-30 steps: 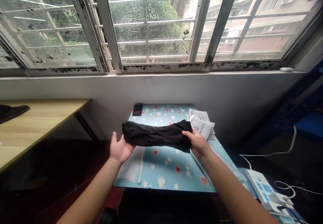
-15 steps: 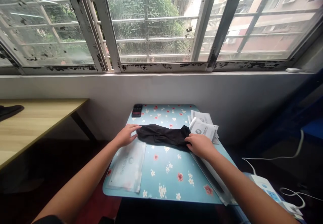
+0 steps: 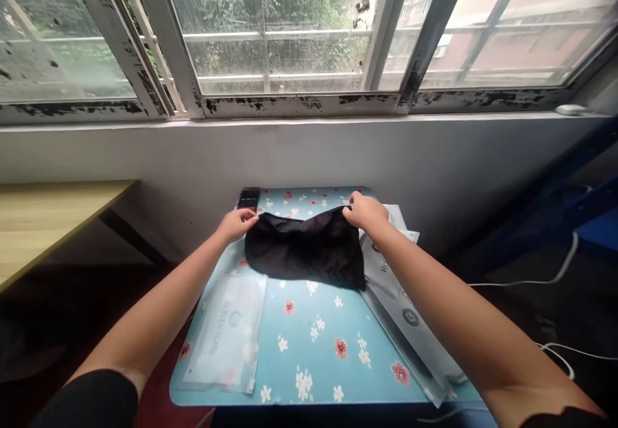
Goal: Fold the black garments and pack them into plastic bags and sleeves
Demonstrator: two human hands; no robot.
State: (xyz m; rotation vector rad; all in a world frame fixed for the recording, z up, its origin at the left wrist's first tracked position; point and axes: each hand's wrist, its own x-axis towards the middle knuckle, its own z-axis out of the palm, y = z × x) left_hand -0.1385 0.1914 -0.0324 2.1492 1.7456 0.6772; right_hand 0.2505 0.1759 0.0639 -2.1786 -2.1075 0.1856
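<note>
A black cloth (image 3: 304, 248) is stretched between my two hands above a blue flowered table (image 3: 313, 351). My left hand (image 3: 240, 222) pinches its upper left corner. At the upper right corner, my right hand (image 3: 364, 212) grips the fabric between thumb and fingers. The cloth's upper edge sags in the middle, and its lower part hangs down to the tabletop. A translucent printed bag (image 3: 224, 331) lies flat at the table's left. Grey and white printed bags (image 3: 410, 315) lie along the right side, partly beneath my right forearm.
A small dark object (image 3: 248, 199) sits at the table's far left corner. Behind the table is a wall (image 3: 299, 158) under a barred window. A wooden desk (image 3: 58, 222) stands at the left. White cables (image 3: 526, 282) run at the right.
Both hands have moved toward the far edge of the table, lifting the cloth's far edge. The bunched strip of cloth has opened out into a wider sheet. The view has tilted down.
</note>
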